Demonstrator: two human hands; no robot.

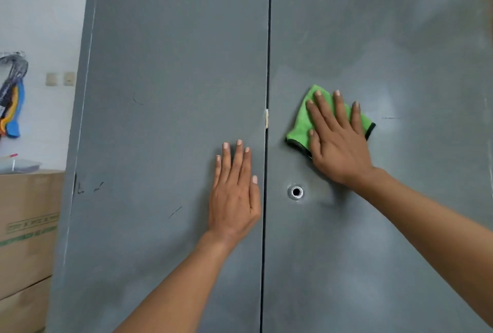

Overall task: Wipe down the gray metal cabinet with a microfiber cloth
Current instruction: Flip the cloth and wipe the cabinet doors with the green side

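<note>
Head cam: we're mid-wipe on the cabinet (pixel 173 119), w/ two doors shut. Our right hand (pixel 337 143) lies flat, fingers spread, pressing the one green cloth (pixel 300 125) onto the right door (pixel 400 52), near its inner edge, just above the keyhole (pixel 296 192). Left hand (pixel 234 199) is empty, palm flat on the left door (pixel 160 226) by the centre gap, prob. bracing. Next, we judge: sweep the cloth across the dull patches to the right & up, keeping pressure even. Count: 2 hands, 1 cloth, 2 doors, 1 keyhole.
</note>
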